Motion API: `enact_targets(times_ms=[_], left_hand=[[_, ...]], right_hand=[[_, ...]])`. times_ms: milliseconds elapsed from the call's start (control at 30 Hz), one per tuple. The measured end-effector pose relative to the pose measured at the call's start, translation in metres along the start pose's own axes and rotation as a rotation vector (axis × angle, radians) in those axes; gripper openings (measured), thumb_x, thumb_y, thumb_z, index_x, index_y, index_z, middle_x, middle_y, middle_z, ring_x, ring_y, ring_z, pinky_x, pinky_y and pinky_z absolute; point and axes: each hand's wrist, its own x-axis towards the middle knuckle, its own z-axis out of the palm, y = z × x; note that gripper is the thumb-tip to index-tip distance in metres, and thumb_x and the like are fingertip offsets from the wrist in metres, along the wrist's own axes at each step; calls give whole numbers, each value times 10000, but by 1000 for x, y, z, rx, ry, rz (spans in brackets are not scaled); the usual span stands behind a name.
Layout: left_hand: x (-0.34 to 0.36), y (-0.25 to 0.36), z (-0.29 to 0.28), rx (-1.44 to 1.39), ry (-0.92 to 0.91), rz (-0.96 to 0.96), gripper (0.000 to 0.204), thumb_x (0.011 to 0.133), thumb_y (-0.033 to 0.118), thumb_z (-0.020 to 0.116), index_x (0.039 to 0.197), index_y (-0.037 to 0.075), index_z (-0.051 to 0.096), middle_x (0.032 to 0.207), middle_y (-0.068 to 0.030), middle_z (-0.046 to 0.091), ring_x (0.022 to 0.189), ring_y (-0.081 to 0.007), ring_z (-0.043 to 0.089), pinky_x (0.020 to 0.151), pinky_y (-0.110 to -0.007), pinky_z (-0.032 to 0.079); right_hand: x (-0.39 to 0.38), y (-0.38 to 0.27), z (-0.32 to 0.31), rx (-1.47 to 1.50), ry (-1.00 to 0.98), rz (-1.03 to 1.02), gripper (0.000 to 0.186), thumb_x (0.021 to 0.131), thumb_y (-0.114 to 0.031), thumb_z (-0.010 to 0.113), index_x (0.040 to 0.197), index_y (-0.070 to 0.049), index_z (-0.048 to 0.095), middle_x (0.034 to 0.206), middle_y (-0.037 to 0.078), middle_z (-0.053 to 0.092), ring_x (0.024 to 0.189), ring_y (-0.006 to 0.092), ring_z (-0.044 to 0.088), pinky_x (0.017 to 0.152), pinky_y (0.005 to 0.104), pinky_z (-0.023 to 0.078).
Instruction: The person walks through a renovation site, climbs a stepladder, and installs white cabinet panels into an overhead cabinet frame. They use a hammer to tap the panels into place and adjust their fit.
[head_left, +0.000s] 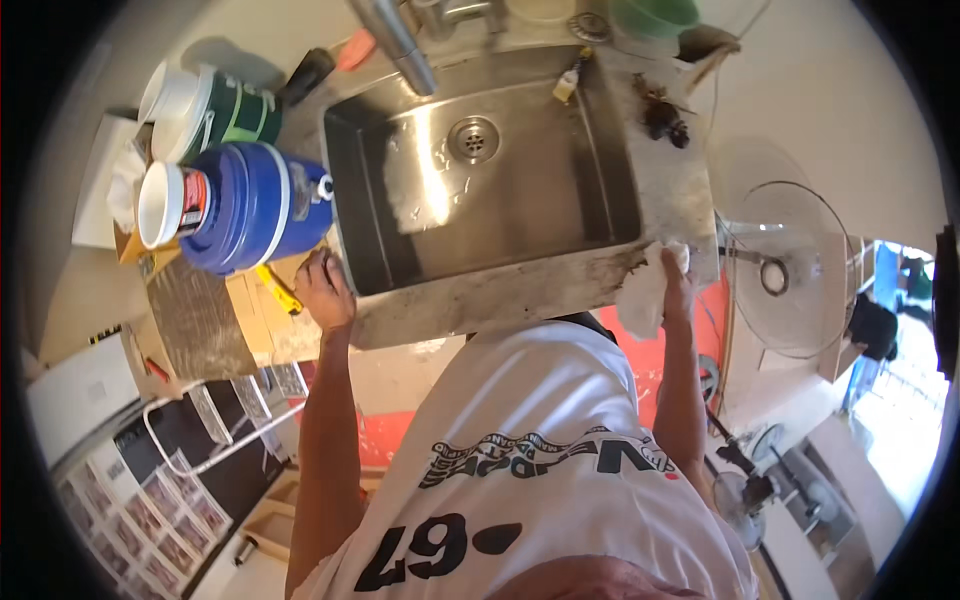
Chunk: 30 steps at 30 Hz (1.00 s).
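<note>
My left hand (326,291) rests on the counter's front edge at the sink's near left corner, fingers bent a little and apart, holding nothing. Close beside it lies a yellow-handled tool (280,290), perhaps a utility knife; its kind is not certain. At the near right corner of the counter, my right hand (678,284) is closed on a crumpled white cloth (642,298) that hangs over the edge. Between my hands is a steel sink (510,262), wet inside, with a round drain (473,140). A small bottle with a yellowish label (567,86) stands or leans at its far right corner.
Left of the sink, a blue water jug (240,205) lies or stands near a white tub (160,205) and a green-and-white bucket (225,115). A faucet (400,50) reaches over the basin. Dark debris (662,115) sits on the right counter; a fan (775,275) is further right.
</note>
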Motion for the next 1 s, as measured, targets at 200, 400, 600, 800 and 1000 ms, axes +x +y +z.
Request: enact_targets(times_ms=[200,400,600,800,1000], left_hand=[[-15,-5,7,36,22,-84,238,942,187,524,1125,73,623,1087,-126,581,1014,-326,534,875,-449,391],[-9,4,10,62,-13,-145,265,948,221,517,1152,84,617,1115,-115,574,1073,-312,513,921,-445,363],[-15,-8,12,-52,55,-174,216,902,187,579,1077,68,620,1039,-117,584,991,-318,541,852,-443,398],[-5,-1,-6,4,147,-124,179,858,187,632,987,62,640,978,-97,590,950,-285,557,827,-426,421],[-38,-2,-1,-63,299,-70,140,808,155,671,897,52,639,994,-96,583,950,-281,560,817,-420,433]], right_hand=[[0,-6,-4,-82,-43,-19,277,873,-273,668,986,-23,631,824,70,651,665,155,628,579,314,533],[25,3,-19,-75,-57,-12,345,866,-282,676,1083,-22,607,874,76,653,693,164,632,604,309,527],[36,19,-33,-138,-15,15,441,865,-356,672,1165,-50,570,990,100,634,815,184,631,668,344,540],[57,43,-52,34,-324,200,538,902,-507,552,1242,-93,506,1086,96,589,933,264,598,813,413,518],[40,8,-19,-128,-229,-46,430,924,-386,561,1193,-50,548,1072,103,599,946,249,592,833,397,499]])
